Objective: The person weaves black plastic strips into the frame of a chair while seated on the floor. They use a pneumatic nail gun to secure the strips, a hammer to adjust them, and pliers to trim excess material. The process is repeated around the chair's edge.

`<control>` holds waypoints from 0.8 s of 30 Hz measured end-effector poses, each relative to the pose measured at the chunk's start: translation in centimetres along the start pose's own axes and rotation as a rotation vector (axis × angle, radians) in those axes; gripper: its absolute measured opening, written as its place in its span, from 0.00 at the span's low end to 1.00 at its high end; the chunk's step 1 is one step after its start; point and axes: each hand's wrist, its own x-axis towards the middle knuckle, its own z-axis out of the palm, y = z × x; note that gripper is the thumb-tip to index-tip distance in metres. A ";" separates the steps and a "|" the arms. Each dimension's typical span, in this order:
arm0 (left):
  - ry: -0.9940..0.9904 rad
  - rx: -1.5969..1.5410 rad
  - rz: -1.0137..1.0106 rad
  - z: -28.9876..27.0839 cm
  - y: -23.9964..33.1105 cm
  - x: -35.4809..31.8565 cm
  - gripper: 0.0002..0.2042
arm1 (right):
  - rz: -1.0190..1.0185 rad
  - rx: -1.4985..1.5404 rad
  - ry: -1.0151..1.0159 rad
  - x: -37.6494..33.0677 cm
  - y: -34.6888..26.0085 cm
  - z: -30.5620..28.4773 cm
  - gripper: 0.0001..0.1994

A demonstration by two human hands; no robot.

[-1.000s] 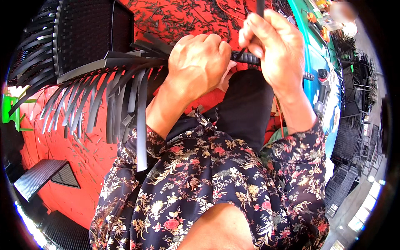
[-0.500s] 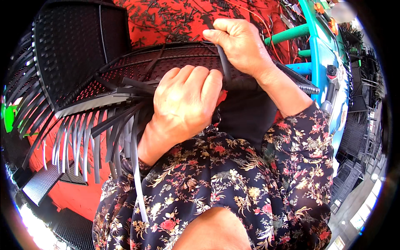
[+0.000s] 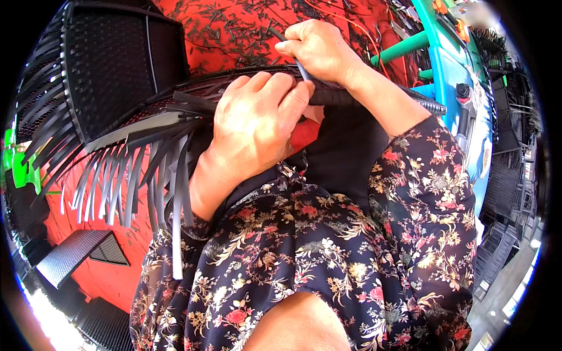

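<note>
A black woven wicker piece point(image 3: 120, 55), probably furniture, rests across my front. My left hand point(image 3: 252, 120) is closed over its near edge, thumb by the wrapped rail point(image 3: 336, 97). Its fingertips are hidden behind the edge. Above the rail, my right hand point(image 3: 322, 51) grips a dark flat weaving strip point(image 3: 302, 70), which runs down to the rail beside my left thumb. The strip's free end sticks out past my right fist. Many loose dark and grey strips point(image 3: 126, 181) hang from the edge to the left of my left hand.
Short strip offcuts litter the red floor point(image 3: 211, 29) beyond the piece. At the right are a blue-green frame point(image 3: 436, 64) with a green bar and a grey-handled tool point(image 3: 464, 114). More woven panels point(image 3: 73, 254) lie at the lower left. An orange cord point(image 3: 351, 22) crosses the floor.
My right hand has moved slightly up and left with the strip, which now slants more. My left hand has shifted up a little. The near rail shows higher, and the hanging strips have swung.
</note>
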 end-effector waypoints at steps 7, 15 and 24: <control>0.325 -0.320 -0.159 0.1 -1.0 -0.3 0.29 | -0.033 -0.092 0.037 1.0 0.0 -0.4 0.13; 0.460 -0.212 0.028 0.5 -1.0 -1.1 0.23 | -0.010 -0.085 0.044 1.6 -0.6 -1.1 0.14; 0.447 -0.160 0.002 0.5 -0.9 -0.9 0.24 | -0.107 -0.022 0.129 1.4 -0.8 -0.8 0.17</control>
